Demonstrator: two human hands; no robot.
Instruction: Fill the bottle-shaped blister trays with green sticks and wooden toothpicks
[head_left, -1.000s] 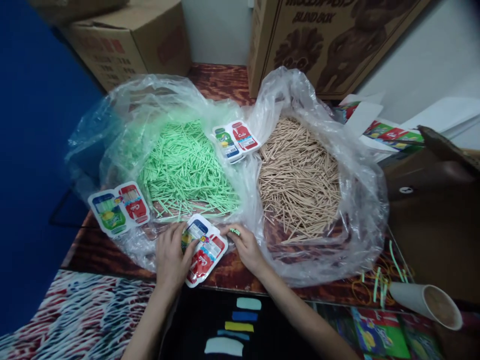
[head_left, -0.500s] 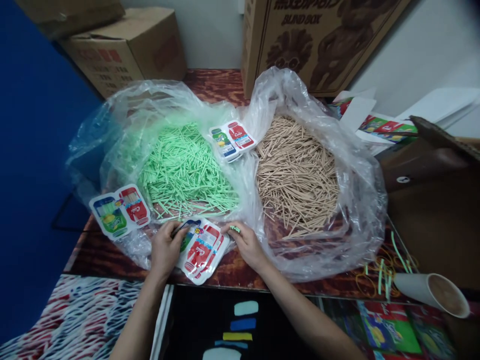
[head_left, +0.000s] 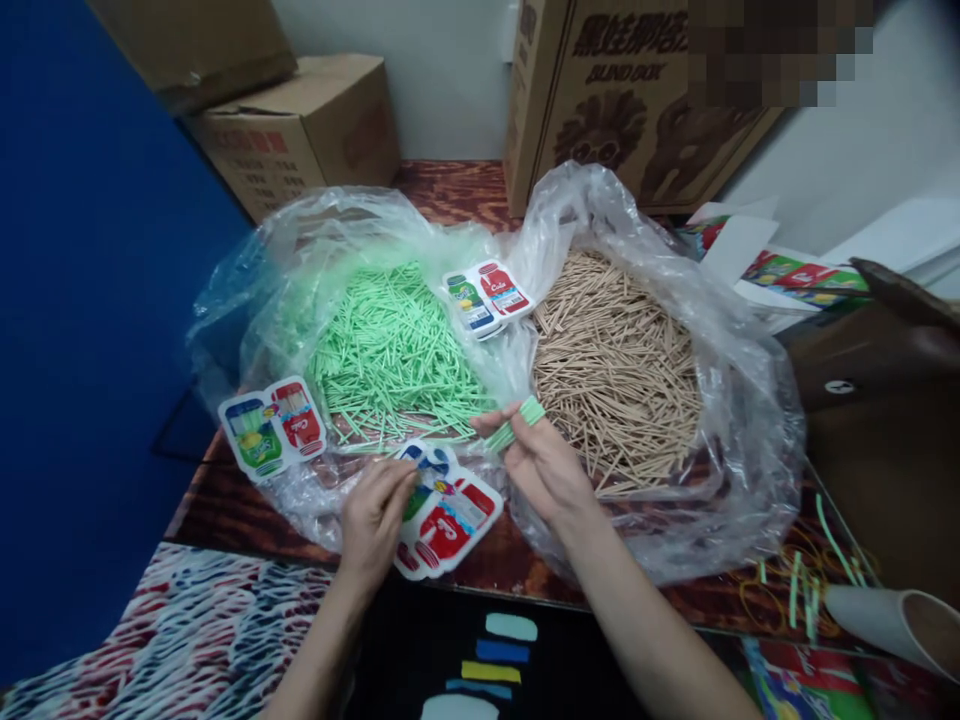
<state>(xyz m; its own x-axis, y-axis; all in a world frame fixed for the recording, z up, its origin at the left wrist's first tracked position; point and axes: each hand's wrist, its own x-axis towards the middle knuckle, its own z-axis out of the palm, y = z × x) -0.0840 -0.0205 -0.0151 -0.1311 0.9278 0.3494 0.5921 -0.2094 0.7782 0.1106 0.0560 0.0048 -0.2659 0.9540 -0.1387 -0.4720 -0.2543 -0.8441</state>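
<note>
My left hand [head_left: 377, 515] is closed on the left edge of some white-bordered packets [head_left: 455, 520] printed with a green bottle and a red "Cola" bottle. They overlap, so I cannot tell how many there are. My right hand [head_left: 547, 468] grips a small bundle of light green sticks [head_left: 516, 424] between thumb and fingers, to the right of and above the packets. Behind the hands, a heap of green sticks [head_left: 397, 350] lies in a clear plastic bag [head_left: 289, 235]. To its right is a heap of tan sticks [head_left: 619, 370] in another clear bag [head_left: 750, 470].
A similar packet [head_left: 274, 425] lies at the left, and more packets [head_left: 487, 297] rest between the heaps. Cardboard boxes [head_left: 349, 125] stand behind. At the right are a paper cup [head_left: 874, 615], rubber bands [head_left: 761, 605] and loose green strips [head_left: 814, 590].
My right hand has moved up and away from the packets and turned, so the green stick bundle shows lengthwise. My left hand keeps its hold on the packets. The whole view has shifted slightly.
</note>
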